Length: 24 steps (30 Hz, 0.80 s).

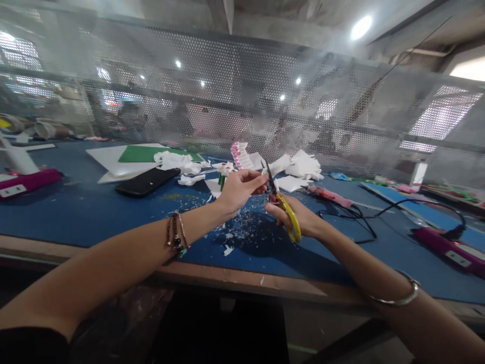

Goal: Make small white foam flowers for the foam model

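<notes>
My left hand (240, 189) pinches a small piece of white paper (264, 172) over the middle of the table. Close beside it on the right, my right hand (297, 215) is closed round yellow-handled scissors (290, 218). Their dark blades point up and away, beside the paper at my left fingertips; whether they touch it I cannot tell. Below both hands, white paper scraps (228, 249) and fine clippings lie scattered on the blue tabletop (94, 217). Just behind my left hand stand white paper pieces with green stems (222, 179), partly hidden, and a pink-and-white patterned strip (238, 154).
A black phone (147, 182) lies at left before a green sheet (151, 154). White paper (305, 166) is heaped behind my hands. At right are a pink glue gun (329, 195) with a black cord and a purple power strip (449, 250). Perforated metal mesh (235, 71) backs the table.
</notes>
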Tool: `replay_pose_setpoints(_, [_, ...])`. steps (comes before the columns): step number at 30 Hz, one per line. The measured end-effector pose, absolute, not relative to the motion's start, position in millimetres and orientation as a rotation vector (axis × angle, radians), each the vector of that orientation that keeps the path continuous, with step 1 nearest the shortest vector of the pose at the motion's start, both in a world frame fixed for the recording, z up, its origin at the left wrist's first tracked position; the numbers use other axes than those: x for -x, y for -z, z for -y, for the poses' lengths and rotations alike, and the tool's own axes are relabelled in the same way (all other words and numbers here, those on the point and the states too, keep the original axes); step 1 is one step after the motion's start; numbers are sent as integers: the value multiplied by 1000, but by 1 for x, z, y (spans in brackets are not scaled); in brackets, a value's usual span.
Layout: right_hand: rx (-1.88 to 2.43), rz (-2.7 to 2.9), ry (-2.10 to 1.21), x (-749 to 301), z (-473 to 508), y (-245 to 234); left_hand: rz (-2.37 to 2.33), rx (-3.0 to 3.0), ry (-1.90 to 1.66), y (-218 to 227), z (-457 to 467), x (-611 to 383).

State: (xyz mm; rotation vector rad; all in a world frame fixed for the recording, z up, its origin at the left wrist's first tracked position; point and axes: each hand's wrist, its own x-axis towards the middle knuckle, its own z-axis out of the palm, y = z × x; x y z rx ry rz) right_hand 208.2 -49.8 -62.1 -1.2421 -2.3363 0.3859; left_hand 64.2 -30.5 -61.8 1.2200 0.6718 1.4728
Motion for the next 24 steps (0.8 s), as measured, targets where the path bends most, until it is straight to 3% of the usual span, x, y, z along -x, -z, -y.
replay_pose_setpoints(11, [1502,2135,-194,-201,49,58,-725,-1128,-1442,63,29,-67])
replay_pose_setpoints(24, [1463,2087,-281,-205,44,69,-752,-1075,-1403,69,27,-69])
